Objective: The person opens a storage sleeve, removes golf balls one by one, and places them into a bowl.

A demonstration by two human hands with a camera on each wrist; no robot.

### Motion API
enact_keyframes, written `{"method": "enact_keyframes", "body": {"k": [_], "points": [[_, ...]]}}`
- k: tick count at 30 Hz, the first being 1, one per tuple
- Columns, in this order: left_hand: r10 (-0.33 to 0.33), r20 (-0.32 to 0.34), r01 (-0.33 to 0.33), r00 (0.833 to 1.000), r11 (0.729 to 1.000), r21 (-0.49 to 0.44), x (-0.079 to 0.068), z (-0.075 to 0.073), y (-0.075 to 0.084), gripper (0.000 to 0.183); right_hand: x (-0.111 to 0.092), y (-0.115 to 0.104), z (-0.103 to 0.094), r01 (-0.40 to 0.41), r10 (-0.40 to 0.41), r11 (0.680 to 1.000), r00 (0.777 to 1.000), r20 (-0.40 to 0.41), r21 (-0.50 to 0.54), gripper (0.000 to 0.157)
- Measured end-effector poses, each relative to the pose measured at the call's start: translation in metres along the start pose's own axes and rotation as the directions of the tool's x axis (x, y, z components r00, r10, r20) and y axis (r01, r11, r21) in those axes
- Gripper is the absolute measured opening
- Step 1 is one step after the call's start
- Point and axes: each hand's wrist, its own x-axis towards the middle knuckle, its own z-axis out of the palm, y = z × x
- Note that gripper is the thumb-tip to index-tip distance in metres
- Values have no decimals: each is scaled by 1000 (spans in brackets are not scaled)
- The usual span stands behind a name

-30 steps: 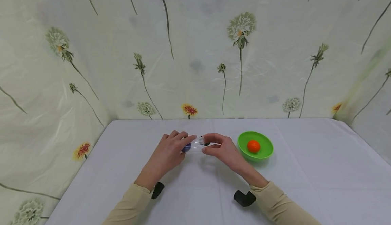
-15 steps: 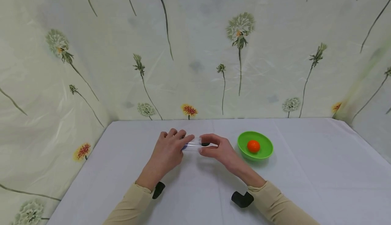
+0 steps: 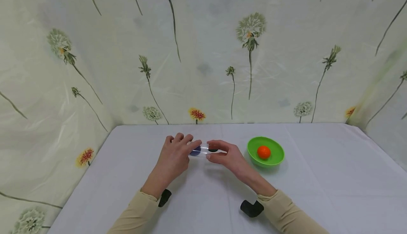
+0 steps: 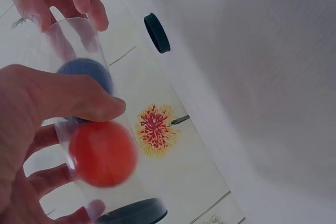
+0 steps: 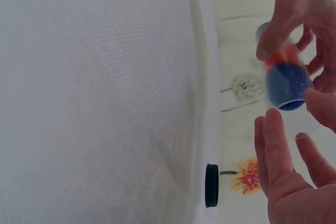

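Observation:
My left hand [image 3: 174,156] grips a clear plastic tube [image 4: 79,30], thumb on one side and fingers on the other. A blue ball [image 4: 86,72] and a red-orange ball [image 4: 103,156] sit inside, the blue one nearer the uncapped end. A dark cap [image 4: 135,212] closes the other end. The right hand [image 3: 229,155] is spread around the tube's uncapped mouth, its fingertips right at the rim; in the right wrist view two straight fingers [image 5: 278,150] lie just past the mouth. A loose black cap [image 5: 211,185] lies on the table, partly hidden by the right hand in the head view.
To the right of the hands stands a green bowl [image 3: 278,153] with an orange ball [image 3: 264,152] in it. A white cloth covers the table [image 3: 318,191]. Flower-printed sheeting [image 3: 203,68] rises behind the table and along both sides.
Both hands and the tube have shifted slightly left. The blue ball shows at changing positions inside the tube. The bowl and its ball have stayed put.

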Motion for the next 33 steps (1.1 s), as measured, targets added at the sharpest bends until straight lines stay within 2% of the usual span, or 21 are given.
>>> {"method": "enact_keyframes", "body": {"k": [6, 14, 23, 33], "points": [[2, -18, -2, 1000, 1000, -4, -1, 1, 0, 51, 0, 0, 1, 18, -19, 999, 1000, -18, -31, 49], [-4, -18, 4, 1000, 1000, 8, -1, 2, 2, 55, 0, -1, 1, -15, 12, 998, 999, -48, -66, 49], [-12, -34, 10, 999, 998, -58, -3, 5, 1, 53, -4, -4, -1, 8, -12, 997, 998, -60, -77, 51], [-55, 15, 56, 998, 993, -102, -3, 5, -1, 55, -6, -7, -6, 16, -19, 998, 999, -50, -69, 47]]}}
